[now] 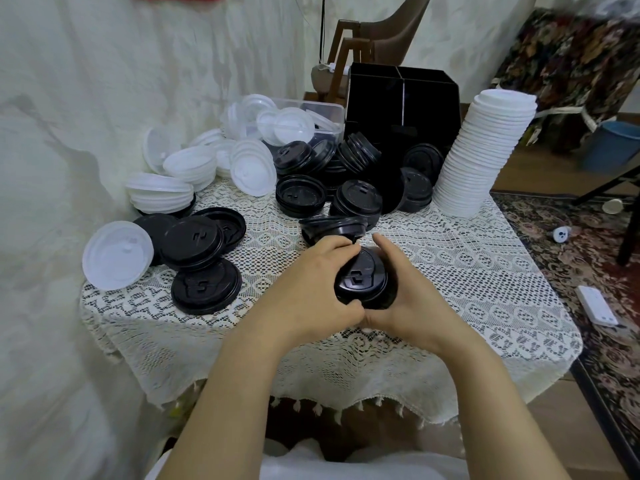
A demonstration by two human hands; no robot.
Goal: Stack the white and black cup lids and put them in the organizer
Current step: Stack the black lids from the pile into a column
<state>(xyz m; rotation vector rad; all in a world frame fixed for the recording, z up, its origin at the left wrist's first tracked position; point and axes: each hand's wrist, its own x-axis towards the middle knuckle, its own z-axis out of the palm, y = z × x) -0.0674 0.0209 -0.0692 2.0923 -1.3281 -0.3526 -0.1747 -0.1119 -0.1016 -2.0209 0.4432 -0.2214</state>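
Black lid stack point(362, 282) sits mid-bench toward the front, cupped betw. both hands. Left hand point(308, 285) has its fingers point(334, 244) curled over the far-left rim. Right hand point(408, 292) wraps the right side, and the thumbs meet at the near edge. Looks like the black-stacking step, squaring lids up; lid count unclear.

White stack point(485, 150) stands tall at right, close by the organizer point(401, 98); can't tell if they touch. Plenty left: loose black lids point(204, 244) at left, more heaped before the organizer, white lids point(194, 168) back left.

Next prob. calls for freeing one hand to fetch the tilted lid point(332, 227) just beyond the fingers. Open lace on the bench point(467, 271) to the right & near side. Front edge is near the wrists, so keep the stack inboard.
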